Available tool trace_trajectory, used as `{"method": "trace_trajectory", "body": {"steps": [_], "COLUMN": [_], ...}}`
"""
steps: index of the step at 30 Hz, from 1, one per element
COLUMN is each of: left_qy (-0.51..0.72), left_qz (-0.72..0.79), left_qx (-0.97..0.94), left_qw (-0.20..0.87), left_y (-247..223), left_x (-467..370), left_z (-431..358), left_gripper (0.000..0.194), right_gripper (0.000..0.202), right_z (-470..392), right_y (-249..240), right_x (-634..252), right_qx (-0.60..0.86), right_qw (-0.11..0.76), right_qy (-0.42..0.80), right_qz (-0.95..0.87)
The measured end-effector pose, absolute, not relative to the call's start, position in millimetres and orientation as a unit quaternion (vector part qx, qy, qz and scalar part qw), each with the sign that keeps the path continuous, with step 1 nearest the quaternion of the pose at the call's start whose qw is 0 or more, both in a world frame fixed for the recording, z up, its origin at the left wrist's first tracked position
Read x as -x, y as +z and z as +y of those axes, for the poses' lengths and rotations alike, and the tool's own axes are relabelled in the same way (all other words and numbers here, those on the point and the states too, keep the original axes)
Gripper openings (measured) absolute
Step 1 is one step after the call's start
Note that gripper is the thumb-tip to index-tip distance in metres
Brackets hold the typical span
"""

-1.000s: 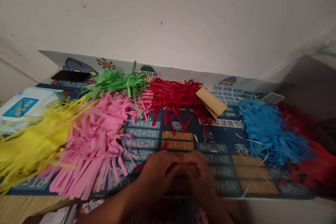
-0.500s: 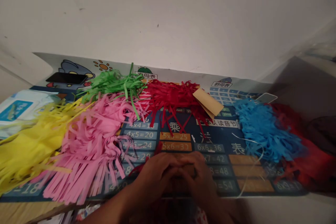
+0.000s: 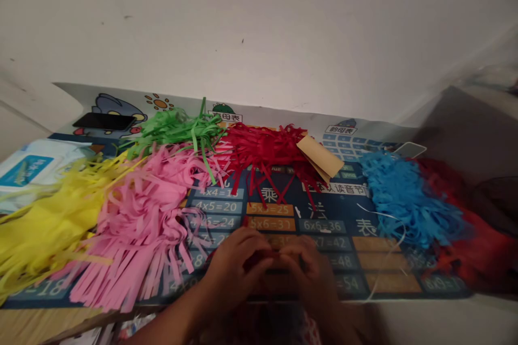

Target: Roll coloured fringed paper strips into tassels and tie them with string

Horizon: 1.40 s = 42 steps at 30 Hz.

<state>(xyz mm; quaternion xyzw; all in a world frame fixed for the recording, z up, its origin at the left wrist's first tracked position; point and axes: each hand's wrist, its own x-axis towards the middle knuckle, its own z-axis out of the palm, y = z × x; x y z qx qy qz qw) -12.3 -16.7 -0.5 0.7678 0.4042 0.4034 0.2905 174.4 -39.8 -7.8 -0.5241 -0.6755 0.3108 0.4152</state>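
At the near edge of the printed mat (image 3: 324,275), my left hand (image 3: 238,264) and my right hand (image 3: 307,267) are close together. Both have closed fingers round a dark red strip (image 3: 263,255) that runs between them; its lower part is hidden and dim. Beyond them lies a red fringed paper bundle (image 3: 267,145) with a folded tan card (image 3: 320,157) on its right end. Pink fringe (image 3: 141,215) spreads to the left of my left hand. A thin white string (image 3: 390,253) curves on the mat, right of my right hand.
Yellow fringe (image 3: 52,221), green fringe (image 3: 174,129), a wipes packet (image 3: 32,170) and a black phone (image 3: 104,121) are at the left. Blue fringe (image 3: 408,199) and more red fringe (image 3: 477,242) lie right. A wall (image 3: 259,27) rises behind.
My left hand has shifted slightly up, and my fingers have moved a little apart, showing more of the red strip between them. The bundles have stayed in place.
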Motion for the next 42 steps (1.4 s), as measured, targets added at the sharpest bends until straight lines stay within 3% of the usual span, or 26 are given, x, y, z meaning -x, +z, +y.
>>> {"method": "trace_trajectory", "body": {"steps": [5,15,37,42], "left_qy": [0.431,0.444,0.387,0.307], "left_qz": [0.349,0.342,0.391,0.437], "left_qx": [-0.806,-0.814,-0.795,-0.793], "left_qw": [0.209,0.153,0.254,0.294], "left_y": [2.1,-2.9,-11.0,-20.6], "left_x": [11.0,5.6,-9.0,-12.9], "left_z": [-16.9,-6.1,-1.1,-2.6], "left_gripper": [0.013,0.012,0.011,0.011], "right_gripper": [0.012,0.015,0.010,0.016], "right_z": [-39.1,-37.7,-25.0,-30.2], "right_y": [-5.8,-10.0,-22.3,-20.4], "right_x": [-172.1,-171.1,-191.0,-181.1], "right_qx": [0.508,0.533,0.513,0.510], "right_qw": [0.421,0.420,0.422,0.399], "right_qy": [0.296,0.271,0.322,0.292], "right_qz": [-0.690,-0.683,-0.674,-0.704]}}
